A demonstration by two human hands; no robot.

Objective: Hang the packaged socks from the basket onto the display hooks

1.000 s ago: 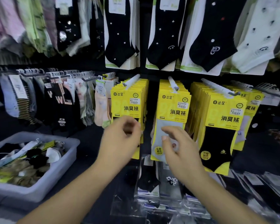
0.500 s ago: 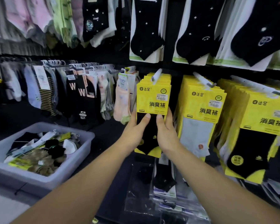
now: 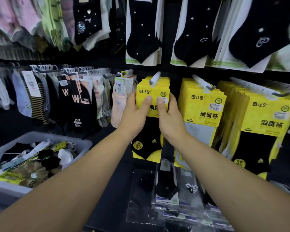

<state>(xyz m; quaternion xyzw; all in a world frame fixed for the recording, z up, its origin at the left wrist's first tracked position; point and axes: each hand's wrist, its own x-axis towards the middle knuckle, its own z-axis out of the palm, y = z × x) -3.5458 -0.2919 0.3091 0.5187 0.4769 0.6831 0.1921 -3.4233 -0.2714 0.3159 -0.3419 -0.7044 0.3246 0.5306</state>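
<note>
A stack of yellow sock packs (image 3: pixel 153 91) with black socks hangs on a white-tipped display hook (image 3: pixel 155 78) at the centre of the wall. My left hand (image 3: pixel 136 113) grips the stack's left edge, thumb pressed on the front card. My right hand (image 3: pixel 170 114) grips the right edge, thumb on the card too. The grey basket (image 3: pixel 84 144) at lower left holds several loose packaged socks, some yellow (image 3: pixel 10 177).
Two more rows of yellow packs (image 3: pixel 203 104) (image 3: pixel 268 118) hang to the right. Black dotted socks (image 3: pixel 141 30) hang above. A rail of mixed socks (image 3: pixel 70 97) runs left. Clear-bagged socks (image 3: pixel 167 186) lie below on a dark shelf.
Both hands rose from the lower part of the left yellow stack to its top card and now hold it by the sides. My view moved closer and left.
</note>
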